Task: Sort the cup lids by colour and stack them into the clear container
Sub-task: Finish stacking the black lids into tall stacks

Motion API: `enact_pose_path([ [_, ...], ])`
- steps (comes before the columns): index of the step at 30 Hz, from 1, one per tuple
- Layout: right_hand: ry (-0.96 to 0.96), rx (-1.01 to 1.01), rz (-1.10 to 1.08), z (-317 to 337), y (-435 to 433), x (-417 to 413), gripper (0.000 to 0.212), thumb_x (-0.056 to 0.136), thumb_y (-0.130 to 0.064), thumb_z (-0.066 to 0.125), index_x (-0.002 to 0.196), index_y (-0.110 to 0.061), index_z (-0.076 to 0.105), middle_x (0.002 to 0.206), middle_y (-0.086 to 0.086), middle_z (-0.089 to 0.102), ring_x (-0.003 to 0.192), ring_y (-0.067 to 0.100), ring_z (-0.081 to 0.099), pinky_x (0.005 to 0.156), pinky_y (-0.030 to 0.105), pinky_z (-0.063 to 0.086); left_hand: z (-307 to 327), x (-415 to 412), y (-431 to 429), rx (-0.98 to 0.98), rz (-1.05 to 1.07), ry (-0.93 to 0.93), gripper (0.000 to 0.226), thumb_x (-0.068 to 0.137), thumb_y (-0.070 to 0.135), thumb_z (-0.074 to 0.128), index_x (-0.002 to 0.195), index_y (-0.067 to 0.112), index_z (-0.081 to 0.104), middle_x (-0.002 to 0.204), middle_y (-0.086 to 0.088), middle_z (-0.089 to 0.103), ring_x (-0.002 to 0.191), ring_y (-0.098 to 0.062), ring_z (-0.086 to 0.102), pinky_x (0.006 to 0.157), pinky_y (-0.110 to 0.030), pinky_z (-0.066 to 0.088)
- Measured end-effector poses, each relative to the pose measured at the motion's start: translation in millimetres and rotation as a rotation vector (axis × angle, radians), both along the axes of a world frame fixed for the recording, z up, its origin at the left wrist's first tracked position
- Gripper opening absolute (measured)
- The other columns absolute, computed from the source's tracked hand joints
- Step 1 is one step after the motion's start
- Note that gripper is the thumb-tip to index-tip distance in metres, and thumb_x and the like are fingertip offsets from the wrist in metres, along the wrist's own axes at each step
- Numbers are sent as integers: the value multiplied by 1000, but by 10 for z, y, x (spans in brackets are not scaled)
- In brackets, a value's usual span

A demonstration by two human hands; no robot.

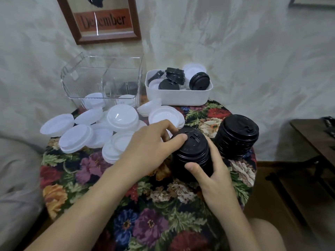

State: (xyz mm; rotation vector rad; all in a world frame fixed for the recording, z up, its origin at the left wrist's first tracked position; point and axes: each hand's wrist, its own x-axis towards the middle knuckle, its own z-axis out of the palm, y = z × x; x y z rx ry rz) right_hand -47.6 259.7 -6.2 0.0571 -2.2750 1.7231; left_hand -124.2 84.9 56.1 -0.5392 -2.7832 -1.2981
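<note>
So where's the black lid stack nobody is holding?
Head view: the free black stack stands at right on the table, right of the held stack, before the white bin.

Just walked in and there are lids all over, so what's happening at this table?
A person is sorting cup lids by colour. Both the left hand and right hand grip a stack of black lids over the floral tablecloth; a second black stack stands just to its right. Loose white lids lie in front of the clear container, which holds a few white and black lids. The white bin beside it holds mixed lids.
</note>
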Motion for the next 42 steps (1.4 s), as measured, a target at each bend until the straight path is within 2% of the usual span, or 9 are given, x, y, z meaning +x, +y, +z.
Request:
enact_pose_path([
  [4, 13, 11, 13, -9, 11, 16, 88, 88, -61, 67, 160, -48, 17, 144, -55, 29, 137, -22, 32, 103, 3, 33, -45, 87, 48, 54, 39, -29, 26, 88, 59, 62, 86, 33, 62, 70, 4, 64, 62, -6, 54, 64, -33, 43],
  [10, -2, -7, 30, -24, 10, -1, 89, 81, -70, 66, 158, -42, 30, 147, -32, 48, 136, -8, 46, 108, 25, 42, -41, 128, 103, 10, 87, -7, 25, 89, 61, 58, 91, 36, 62, 75, 8, 67, 66, -4, 58, 63, -29, 41],
  [14, -3, -19, 38, -14, 16, 10, 75, 89, -57, 71, 153, -44, 36, 139, -35, 53, 131, -9, 50, 101, 13, 42, -41, 57, 67, 31, 8, 40, 25, 87, 65, 58, 93, 42, 66, 93, 21, 65, 76, -3, 59, 72, -31, 47],
  [18, 10, -39, 3, -7, 43, 19, 97, 78, -54, 76, 158, -50, 21, 138, -53, 39, 132, -21, 40, 98, 1, 36, -21, -48, 72, 126, -118, -15, 24, 87, 55, 61, 104, 42, 73, 104, 23, 70, 93, -3, 64, 85, -33, 53],
  [22, 8, -11, 8, 2, 41, 21, 95, 79, -56, 76, 157, -52, 22, 143, -51, 35, 133, -22, 36, 99, 0, 34, -1, -124, 66, 169, -205, -27, 17, 97, 35, 68, 112, 34, 76, 105, 20, 73, 101, -2, 66, 88, -32, 54],
  [27, -15, 2, 29, 10, 31, 21, 67, 82, -51, 75, 141, -52, 43, 130, -40, 56, 123, -14, 53, 94, 5, 42, -19, -143, 48, 205, -276, -78, 20, 102, 27, 63, 119, 29, 74, 111, 16, 76, 109, -3, 68, 101, -41, 54],
  [34, -17, -5, 12, 10, 28, 22, 70, 79, -54, 77, 140, -51, 43, 129, -39, 57, 121, -13, 53, 94, 7, 43, -88, -121, 101, 259, -271, -94, 23, 107, 25, 54, 119, 28, 74, 112, 10, 76, 107, -8, 71, 101, -46, 54],
  [38, 4, -6, 1, 10, 31, 36, 94, 75, -76, 71, 155, -53, 26, 145, -43, 41, 134, -16, 41, 103, 10, 40, -115, -130, 115, 255, -281, -100, 27, 107, 26, 51, 122, 27, 73, 115, 10, 75, 111, -8, 68, 103, -44, 52],
  [42, 23, -7, -16, 48, 13, 37, 70, 87, -66, 64, 149, -52, 37, 143, -38, 46, 134, -12, 44, 106, 18, 40, -131, -75, 89, 232, -298, -116, 33, 109, 37, 45, 133, 33, 67, 128, 17, 70, 123, -1, 61, 111, -40, 47],
])
